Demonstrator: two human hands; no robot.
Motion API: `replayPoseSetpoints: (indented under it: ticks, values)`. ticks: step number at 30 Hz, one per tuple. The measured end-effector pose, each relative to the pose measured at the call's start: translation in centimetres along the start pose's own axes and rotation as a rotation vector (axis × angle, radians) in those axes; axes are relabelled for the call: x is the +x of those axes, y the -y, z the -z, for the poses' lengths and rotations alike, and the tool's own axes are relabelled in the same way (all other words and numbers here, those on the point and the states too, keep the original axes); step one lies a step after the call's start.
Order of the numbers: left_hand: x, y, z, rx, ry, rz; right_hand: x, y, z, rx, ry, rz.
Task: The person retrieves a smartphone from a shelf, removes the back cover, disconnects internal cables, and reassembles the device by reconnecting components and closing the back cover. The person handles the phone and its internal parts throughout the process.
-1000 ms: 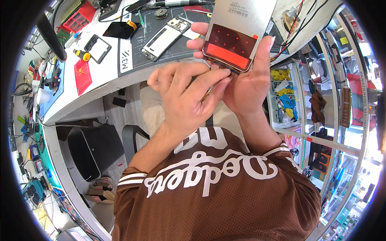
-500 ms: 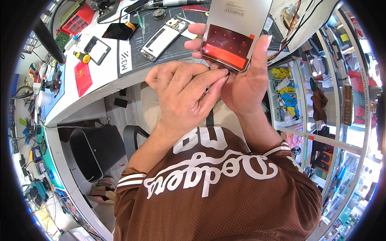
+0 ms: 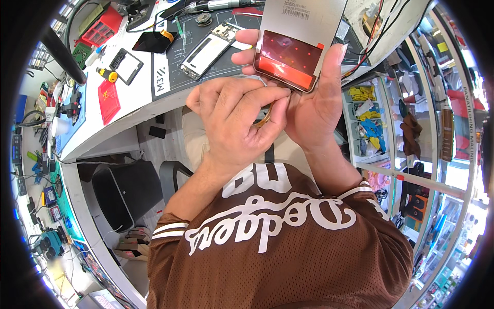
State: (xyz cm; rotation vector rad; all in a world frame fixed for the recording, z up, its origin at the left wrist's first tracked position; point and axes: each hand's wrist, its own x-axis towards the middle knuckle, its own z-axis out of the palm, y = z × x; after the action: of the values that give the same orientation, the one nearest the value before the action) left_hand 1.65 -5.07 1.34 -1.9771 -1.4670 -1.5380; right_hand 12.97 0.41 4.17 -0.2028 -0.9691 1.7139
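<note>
My right hand point(image 3: 314, 105) holds a flat phone screen panel point(image 3: 298, 36) upright in front of me; its back is grey metal with a red film patch at the lower end. My left hand point(image 3: 239, 121) pinches a thin orange-brown flex strip point(image 3: 266, 117) hanging from the panel's lower edge, with the fingertips bunched against my right palm. Both hands are raised above my lap, close to my brown jersey.
A white workbench point(image 3: 134, 110) curves across the top left with a dark mat point(image 3: 206, 36), a phone frame point(image 3: 206, 51), a black screen point(image 3: 154, 41), a small black frame point(image 3: 126, 66), a red card point(image 3: 108, 100) and a red tray point(image 3: 100, 28). A black bin point(image 3: 126, 193) stands under it. Glass shelves point(image 3: 406, 134) with parts are on the right.
The panel and both hands have shifted slightly up and left. My left fingers have closed tighter on the flex strip at the panel's lower edge.
</note>
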Motion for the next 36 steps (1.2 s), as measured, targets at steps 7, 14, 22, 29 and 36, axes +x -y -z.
replayPoseSetpoints:
  ticks: [7,14,22,29,36]
  values:
    - [0.5,-0.7,0.8,-0.132,0.134,0.122,0.4,0.3,0.9,-0.103,0.025,0.042]
    - [2.1,1.8,2.6,-0.450,0.258,0.254,0.5,1.2,0.6,0.050,-0.110,-0.119]
    - [4.9,6.0,1.9,-1.255,0.378,0.896,1.1,1.7,1.8,0.296,0.043,-0.421]
    - [6.3,3.6,0.7,-1.689,0.300,0.987,0.6,0.8,-0.4,0.182,0.010,-0.565]
    - [6.3,5.8,2.3,-1.572,0.173,0.824,0.4,-0.8,2.6,-0.282,0.040,-0.585]
